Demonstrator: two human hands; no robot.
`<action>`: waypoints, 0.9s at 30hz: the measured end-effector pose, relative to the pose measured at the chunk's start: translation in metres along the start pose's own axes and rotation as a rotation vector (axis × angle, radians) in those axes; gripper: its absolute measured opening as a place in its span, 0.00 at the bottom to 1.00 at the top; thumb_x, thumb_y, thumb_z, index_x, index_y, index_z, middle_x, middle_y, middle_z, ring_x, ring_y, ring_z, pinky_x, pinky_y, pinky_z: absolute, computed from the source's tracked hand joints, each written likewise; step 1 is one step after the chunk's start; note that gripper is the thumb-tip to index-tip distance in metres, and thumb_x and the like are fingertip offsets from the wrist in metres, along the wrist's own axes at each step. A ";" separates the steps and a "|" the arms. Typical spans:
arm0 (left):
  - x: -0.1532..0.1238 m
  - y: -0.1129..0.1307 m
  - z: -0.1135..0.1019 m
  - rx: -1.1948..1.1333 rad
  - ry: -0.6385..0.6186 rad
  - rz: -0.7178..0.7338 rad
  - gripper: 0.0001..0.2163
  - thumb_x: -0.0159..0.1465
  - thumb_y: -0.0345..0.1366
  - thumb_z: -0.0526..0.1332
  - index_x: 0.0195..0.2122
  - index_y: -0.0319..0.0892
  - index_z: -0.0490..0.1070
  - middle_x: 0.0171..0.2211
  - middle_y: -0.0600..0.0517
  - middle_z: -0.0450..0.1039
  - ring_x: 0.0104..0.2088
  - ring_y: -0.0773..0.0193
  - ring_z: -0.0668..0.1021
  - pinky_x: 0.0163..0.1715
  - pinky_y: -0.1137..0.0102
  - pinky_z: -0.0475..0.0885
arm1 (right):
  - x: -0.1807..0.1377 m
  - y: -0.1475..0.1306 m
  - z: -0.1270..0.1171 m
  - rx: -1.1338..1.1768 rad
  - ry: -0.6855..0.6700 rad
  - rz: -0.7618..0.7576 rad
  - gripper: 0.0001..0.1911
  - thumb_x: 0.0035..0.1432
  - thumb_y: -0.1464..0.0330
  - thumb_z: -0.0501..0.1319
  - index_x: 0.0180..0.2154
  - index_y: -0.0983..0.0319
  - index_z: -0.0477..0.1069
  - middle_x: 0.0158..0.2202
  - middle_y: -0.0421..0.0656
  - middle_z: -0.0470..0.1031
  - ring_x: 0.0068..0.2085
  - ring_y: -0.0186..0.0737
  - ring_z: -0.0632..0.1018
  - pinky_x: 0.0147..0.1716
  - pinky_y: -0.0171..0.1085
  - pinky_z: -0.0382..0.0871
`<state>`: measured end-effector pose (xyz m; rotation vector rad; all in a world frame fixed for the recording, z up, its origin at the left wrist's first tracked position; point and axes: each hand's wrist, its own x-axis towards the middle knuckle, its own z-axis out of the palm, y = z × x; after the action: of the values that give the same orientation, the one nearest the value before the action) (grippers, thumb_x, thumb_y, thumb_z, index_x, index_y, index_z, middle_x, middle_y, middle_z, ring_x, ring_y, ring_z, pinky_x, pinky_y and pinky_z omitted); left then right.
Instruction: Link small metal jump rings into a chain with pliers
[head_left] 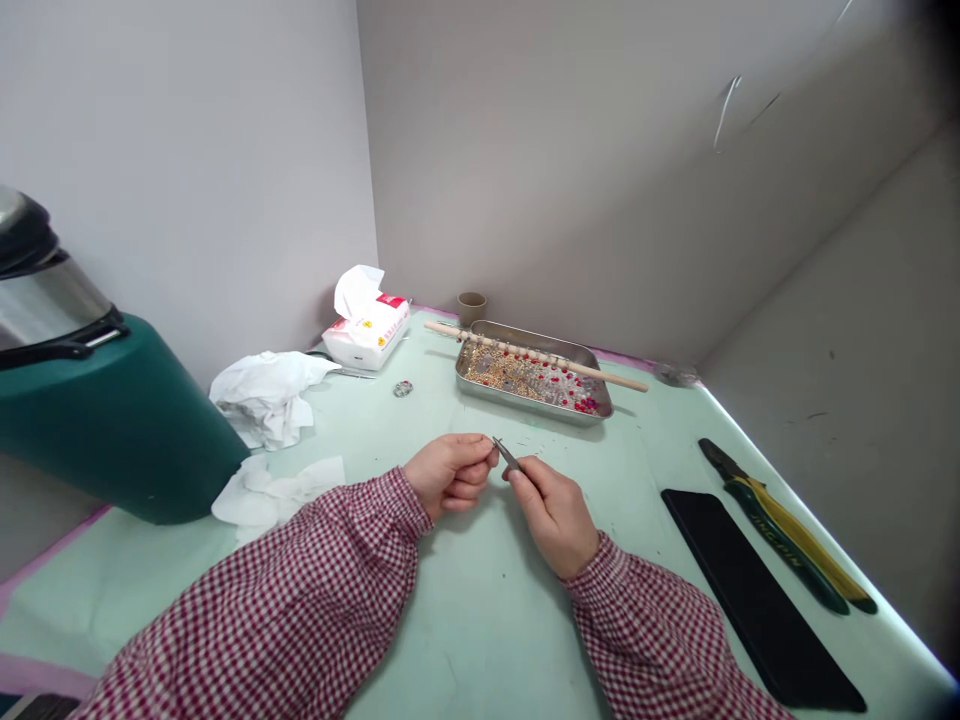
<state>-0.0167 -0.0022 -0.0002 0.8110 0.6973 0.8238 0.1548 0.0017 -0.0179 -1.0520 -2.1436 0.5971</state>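
Both my hands meet over the middle of the pale green table (pixel 480 610). My right hand (pixel 551 510) is closed round a small metal tool (pixel 506 453), probably tweezers, whose tip points at my left fingertips. My left hand (pixel 450 472) is pinched shut on something too small to make out. Behind them stands a metal tray (pixel 604 412) of small gold and red beads. A wooden stick (pixel 611 376) strung with beads lies across the tray's far rim.
A green and steel thermos (pixel 90 400) lies at the left. Crumpled tissues (pixel 262 400), a tissue pack (pixel 367 330), a small cup (pixel 472 306) and a small round object (pixel 403 388) sit behind. At the right lie a black slab (pixel 757 590) and yellow-green pliers (pixel 787 535).
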 end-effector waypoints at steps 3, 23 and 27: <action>0.005 -0.003 0.005 0.145 0.183 0.082 0.10 0.58 0.42 0.54 0.29 0.40 0.61 0.13 0.63 0.44 0.12 0.78 0.47 0.09 0.81 0.43 | 0.001 0.006 0.004 -0.007 0.102 0.006 0.11 0.59 0.66 0.48 0.35 0.62 0.67 0.31 0.42 0.69 0.33 0.36 0.69 0.34 0.34 0.61; 0.013 -0.024 0.001 0.526 0.506 0.431 0.07 0.52 0.33 0.58 0.29 0.40 0.59 0.15 0.62 0.56 0.10 0.78 0.57 0.09 0.78 0.53 | 0.000 0.027 0.011 -0.301 0.591 -0.003 0.12 0.55 0.65 0.51 0.36 0.64 0.68 0.31 0.45 0.69 0.35 0.40 0.67 0.37 0.38 0.59; 0.001 -0.034 0.014 0.632 0.639 0.448 0.06 0.51 0.32 0.58 0.27 0.39 0.61 0.16 0.60 0.60 0.12 0.77 0.60 0.11 0.78 0.55 | -0.019 0.010 0.009 -0.422 0.558 -0.056 0.11 0.56 0.66 0.51 0.37 0.64 0.68 0.33 0.45 0.69 0.37 0.41 0.66 0.37 0.38 0.56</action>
<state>0.0069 -0.0204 -0.0216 1.3164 1.4153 1.3195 0.1620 -0.0095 -0.0372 -1.1994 -1.8160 -0.1830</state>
